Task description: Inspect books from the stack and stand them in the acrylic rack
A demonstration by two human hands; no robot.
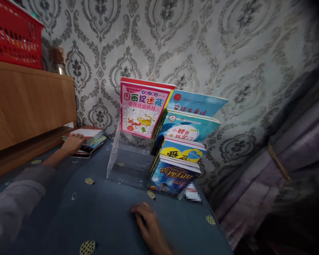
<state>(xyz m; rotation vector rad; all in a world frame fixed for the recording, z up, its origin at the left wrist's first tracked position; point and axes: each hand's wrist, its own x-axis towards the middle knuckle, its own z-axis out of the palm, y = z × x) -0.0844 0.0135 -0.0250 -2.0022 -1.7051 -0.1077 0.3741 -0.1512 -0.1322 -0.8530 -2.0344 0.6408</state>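
Touching the book pile (94, 135) left of the clear rack (113, 156) with the left hand (73, 142), fingers over the top but closure unclear, seemingly at the grasping stage, needing a firm edge hold for any lift, with the right hand (148, 222) loosely open before the rack.

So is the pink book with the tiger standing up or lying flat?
Standing up, leaning back a little: its front cover faces out above the clear rack.
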